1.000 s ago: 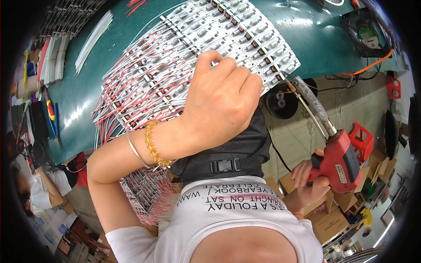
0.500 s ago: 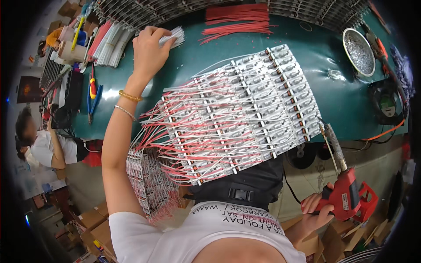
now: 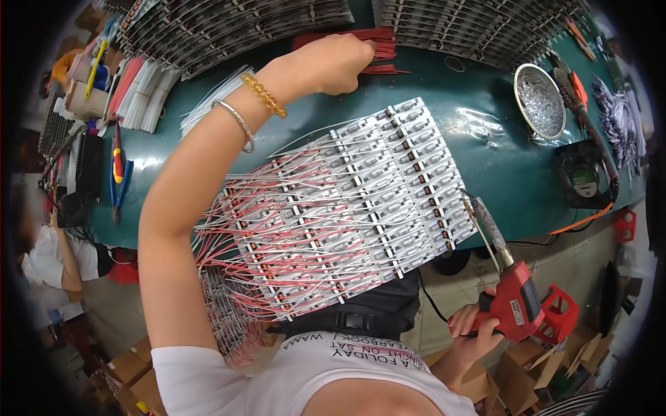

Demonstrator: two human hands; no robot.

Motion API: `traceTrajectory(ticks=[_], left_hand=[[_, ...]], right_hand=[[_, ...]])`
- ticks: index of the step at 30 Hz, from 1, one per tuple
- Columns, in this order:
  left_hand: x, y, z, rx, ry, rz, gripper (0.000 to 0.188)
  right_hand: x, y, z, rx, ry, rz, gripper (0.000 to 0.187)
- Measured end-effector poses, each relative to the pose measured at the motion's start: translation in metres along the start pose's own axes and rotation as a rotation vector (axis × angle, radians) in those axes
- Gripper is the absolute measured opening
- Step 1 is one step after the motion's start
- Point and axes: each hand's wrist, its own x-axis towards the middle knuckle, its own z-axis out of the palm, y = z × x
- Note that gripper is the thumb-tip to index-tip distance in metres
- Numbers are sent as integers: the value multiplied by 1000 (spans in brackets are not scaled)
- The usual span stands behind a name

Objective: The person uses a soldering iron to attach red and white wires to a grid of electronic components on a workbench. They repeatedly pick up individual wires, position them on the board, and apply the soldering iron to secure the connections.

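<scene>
My left hand [image 3: 345,64] reaches across to the bundle of red wires [image 3: 383,52] at the back of the table. Its fingers are curled, and the tips are hidden, so whatever they hold does not show. In my right hand [image 3: 479,327] is a red soldering gun [image 3: 515,305], gripped by its handle. The gun's metal tip is beside the right edge of a panel of white circuit boards [image 3: 388,191]. Rows of small components cover the panel, and red and white wires [image 3: 277,229] trail off its left side.
White wires [image 3: 208,104] lie under my left forearm. Pliers [image 3: 119,182] and more wire bundles [image 3: 142,97] are at left. A bowl of silvery bits [image 3: 540,104] and a black round-faced device [image 3: 585,177] stand at right. Racks of boards [image 3: 243,28] line the back. Another person [image 3: 62,256] sits far left.
My left hand has moved right, from the white wires to the red ones, and its fingers are more curled. My right hand still holds the soldering gun; the whole view has shifted slightly.
</scene>
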Motion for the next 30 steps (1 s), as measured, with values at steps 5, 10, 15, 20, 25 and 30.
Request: traceTrajectory(ticks=[5,10,15,20,25,30], left_hand=[[-9,-22,-4,-235,130,40,18],[-19,-25,-10,-342,234,-71,21],[-24,-20,-31,-345,285,-88,25],[-28,9,-78,28,93,-8,26],[-28,47,-123,296,-127,-101,19],[-16,39,-61,493,-221,-24,18]], right_hand=[[7,-2,4,32,6,40,61],[12,-1,6,31,-9,31,62],[16,3,6,36,-50,-23,57],[15,4,3,47,-60,-19,55],[16,6,0,60,-45,-27,55],[15,3,6,91,-39,-57,55]])
